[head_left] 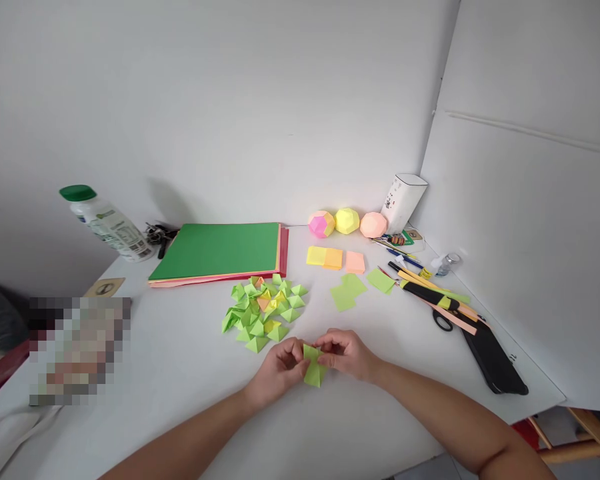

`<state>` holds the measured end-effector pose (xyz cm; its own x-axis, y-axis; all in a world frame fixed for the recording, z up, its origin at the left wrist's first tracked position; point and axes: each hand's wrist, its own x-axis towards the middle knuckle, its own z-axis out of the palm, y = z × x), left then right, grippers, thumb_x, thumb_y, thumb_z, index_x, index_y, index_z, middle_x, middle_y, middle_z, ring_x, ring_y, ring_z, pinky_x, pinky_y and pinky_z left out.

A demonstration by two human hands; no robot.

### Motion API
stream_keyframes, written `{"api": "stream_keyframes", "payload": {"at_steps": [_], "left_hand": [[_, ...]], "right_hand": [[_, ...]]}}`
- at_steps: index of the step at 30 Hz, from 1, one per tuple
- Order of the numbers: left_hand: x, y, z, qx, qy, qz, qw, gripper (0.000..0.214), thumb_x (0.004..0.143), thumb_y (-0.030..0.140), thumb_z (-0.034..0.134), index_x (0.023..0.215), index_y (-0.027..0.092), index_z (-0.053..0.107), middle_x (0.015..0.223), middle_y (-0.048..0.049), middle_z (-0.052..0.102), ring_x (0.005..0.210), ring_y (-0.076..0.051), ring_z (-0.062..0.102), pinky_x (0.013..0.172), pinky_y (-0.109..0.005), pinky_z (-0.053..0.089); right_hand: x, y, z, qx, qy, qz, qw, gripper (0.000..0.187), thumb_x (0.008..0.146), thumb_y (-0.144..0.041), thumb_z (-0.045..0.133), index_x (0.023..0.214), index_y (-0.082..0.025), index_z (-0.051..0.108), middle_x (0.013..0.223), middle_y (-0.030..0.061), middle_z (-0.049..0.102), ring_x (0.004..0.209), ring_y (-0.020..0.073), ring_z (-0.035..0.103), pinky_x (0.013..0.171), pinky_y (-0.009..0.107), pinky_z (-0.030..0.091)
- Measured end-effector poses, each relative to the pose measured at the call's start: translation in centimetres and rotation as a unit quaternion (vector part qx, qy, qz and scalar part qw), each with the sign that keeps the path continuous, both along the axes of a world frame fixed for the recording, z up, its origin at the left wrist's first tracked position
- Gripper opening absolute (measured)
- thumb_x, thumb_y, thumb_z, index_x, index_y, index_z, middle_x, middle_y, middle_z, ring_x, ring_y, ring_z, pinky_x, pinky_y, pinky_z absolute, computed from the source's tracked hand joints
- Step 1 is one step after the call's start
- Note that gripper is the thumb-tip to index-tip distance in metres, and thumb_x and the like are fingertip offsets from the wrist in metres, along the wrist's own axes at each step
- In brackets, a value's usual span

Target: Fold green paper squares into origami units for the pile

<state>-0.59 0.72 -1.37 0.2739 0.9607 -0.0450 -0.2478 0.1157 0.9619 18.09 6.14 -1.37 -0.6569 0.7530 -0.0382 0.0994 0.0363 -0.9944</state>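
A creased green paper square [314, 375] is held over the near middle of the table. My left hand [281, 367] pinches its left edge between thumb and fingers. On the opposite edge my right hand [347, 353] grips with its thumb on top and fingers bent behind. Just beyond my left hand lies a pile of folded paper pieces [257, 327], mostly green with a few yellow and orange ones. Flat green paper squares [344, 297] rest beyond my right hand, with another green sheet [381, 280] to their right.
Stacked coloured sheets [225, 250] lie behind the pile. Yellow-orange notes [325, 257] and a pink pad [355, 262] sit before paper balls [347, 221]. At right are a cutter [425, 293], scissors [443, 320] and a black phone [495, 360]. A bottle [110, 227] stands left.
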Motion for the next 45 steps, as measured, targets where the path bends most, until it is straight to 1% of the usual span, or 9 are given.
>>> {"api": "stream_keyframes", "payload": {"at_steps": [6,13,19,22,27,31,37,41,45], "left_hand": [[0.0,-0.1,0.2,-0.011,-0.039,-0.009,0.999,0.026,0.075,0.030,0.066,0.076,0.019,0.042,0.077,0.0006,0.050,0.067,-0.010,0.048,0.060,-0.023,0.039],[0.3,-0.3,-0.1,0.004,-0.044,0.026,0.999,0.029,0.078,0.030,0.064,0.091,0.023,0.038,0.080,0.0024,0.045,0.070,-0.010,0.047,0.060,-0.022,0.039],[0.2,-0.2,0.0,0.065,0.054,0.030,0.996,0.016,0.083,0.034,0.055,0.084,0.019,0.049,0.076,0.0011,0.045,0.067,-0.011,0.044,0.059,-0.023,0.039],[0.0,-0.2,-0.1,0.103,0.098,0.024,0.990,0.019,0.083,0.032,0.055,0.097,0.019,0.056,0.083,-0.0025,0.048,0.073,-0.013,0.047,0.064,-0.026,0.042],[-0.1,-0.4,-0.6,0.095,0.107,0.013,0.990,0.037,0.080,0.031,0.057,0.116,0.023,0.053,0.094,-0.0046,0.047,0.081,-0.016,0.051,0.067,-0.028,0.047],[0.0,-0.4,-0.5,0.078,0.130,0.018,0.988,0.036,0.081,0.032,0.056,0.115,0.022,0.055,0.094,-0.0045,0.050,0.082,-0.016,0.053,0.068,-0.028,0.049],[-0.1,-0.2,0.7,0.108,0.228,0.008,0.968,0.028,0.084,0.032,0.050,0.104,0.019,0.064,0.080,-0.0046,0.058,0.072,-0.016,0.054,0.064,-0.027,0.045],[-0.1,-0.3,1.2,0.108,0.243,-0.010,0.964,0.028,0.085,0.032,0.049,0.104,0.018,0.064,0.081,-0.0050,0.060,0.071,-0.016,0.054,0.063,-0.026,0.043],[0.0,-0.3,1.4,0.098,0.246,-0.019,0.964,0.028,0.085,0.032,0.048,0.101,0.017,0.065,0.080,-0.0047,0.061,0.069,-0.015,0.052,0.061,-0.025,0.041]], "right_hand": [[0.0,0.0,0.2,-0.001,-0.011,0.000,1.000,0.031,0.072,-0.038,0.067,0.094,-0.017,0.066,0.073,-0.0008,0.049,0.063,0.0102,0.046,0.058,0.024,0.039],[0.2,0.0,1.0,-0.002,-0.040,0.001,0.999,0.025,0.075,-0.040,0.064,0.085,-0.017,0.066,0.074,-0.0002,0.047,0.063,0.0100,0.045,0.058,0.024,0.039],[0.3,0.2,1.2,0.019,-0.037,0.016,0.999,0.020,0.076,-0.035,0.063,0.077,-0.015,0.063,0.072,-0.0011,0.044,0.061,0.0091,0.042,0.056,0.023,0.036],[0.3,0.2,1.0,0.018,-0.029,0.014,0.999,0.017,0.077,-0.031,0.063,0.074,-0.014,0.062,0.072,-0.0006,0.046,0.061,0.0088,0.042,0.055,0.023,0.036],[0.3,0.3,0.6,0.018,0.001,0.000,1.000,0.015,0.077,-0.029,0.064,0.073,-0.014,0.062,0.074,0.0007,0.050,0.061,0.0094,0.045,0.056,0.024,0.037],[0.3,0.3,0.6,0.020,0.028,-0.009,0.999,0.015,0.076,-0.029,0.064,0.074,-0.014,0.062,0.072,0.0007,0.050,0.060,0.0093,0.045,0.055,0.024,0.037],[0.4,0.3,0.3,-0.034,0.052,-0.020,0.998,0.017,0.075,-0.030,0.066,0.074,-0.015,0.059,0.066,-0.0018,0.048,0.057,0.0085,0.042,0.052,0.023,0.036],[0.3,0.2,0.4,-0.081,0.049,-0.032,0.995,0.021,0.071,-0.030,0.070,0.082,-0.016,0.059,0.072,-0.0003,0.055,0.063,0.0100,0.049,0.058,0.023,0.041],[0.2,0.2,0.7,-0.077,0.052,-0.017,0.996,0.020,0.072,-0.032,0.069,0.081,-0.015,0.062,0.073,0.0011,0.057,0.065,0.0109,0.051,0.059,0.024,0.042]]}}
